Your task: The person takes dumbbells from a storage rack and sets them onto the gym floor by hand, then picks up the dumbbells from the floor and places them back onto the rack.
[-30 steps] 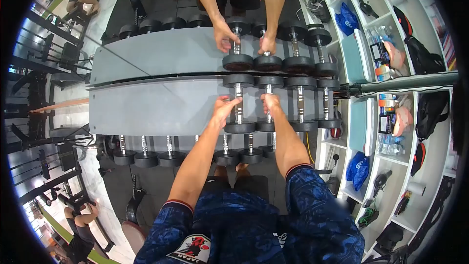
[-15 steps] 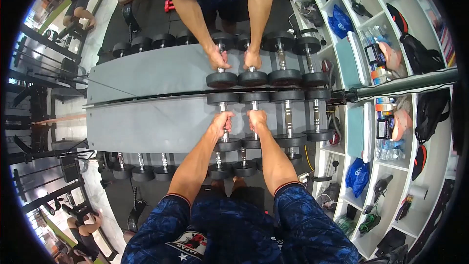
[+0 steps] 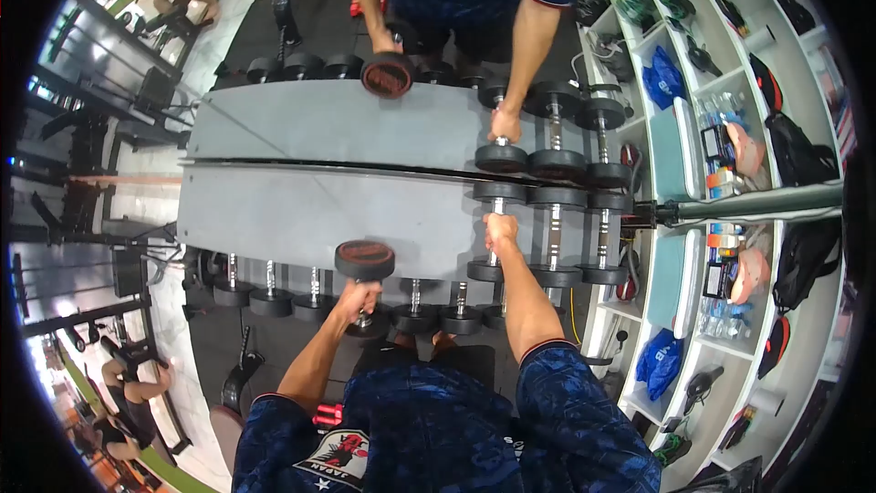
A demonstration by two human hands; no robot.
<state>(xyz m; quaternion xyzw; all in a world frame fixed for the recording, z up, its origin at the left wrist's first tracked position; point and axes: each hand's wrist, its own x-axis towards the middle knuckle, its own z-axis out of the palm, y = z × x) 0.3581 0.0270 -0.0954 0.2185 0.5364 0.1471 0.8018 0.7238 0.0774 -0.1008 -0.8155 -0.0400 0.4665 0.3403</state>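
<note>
Indoor, bright overall, cool white light. Glints on polished chrome dumbbell handles (image 3: pixel 555 236); soft sheen + faint, soft-edged shadows on long, flat, grey shelf (image 3: pixel 274 210). Pale marble-look floor strip (image 3: pixel 196 402) v. bright, nr washed out; matte black rubber floor (image 3: pixel 205 347) reads dark. Fisheye pic: white cubby shelving (image 3: pixel 730 350) bows twd R edge, corners solid black, blue-purple fringe far L. Ctr fairly sharp, far-L bkgd soft.

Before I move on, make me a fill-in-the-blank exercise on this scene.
The raised dumbbell showing its reddish end is in the person's ____ hand.
To the right of the right hand, ____ real dumbbells sit on the upper shelf.
The upper shelf is ____ in colour.

Missing words: left; two; grey.
</note>
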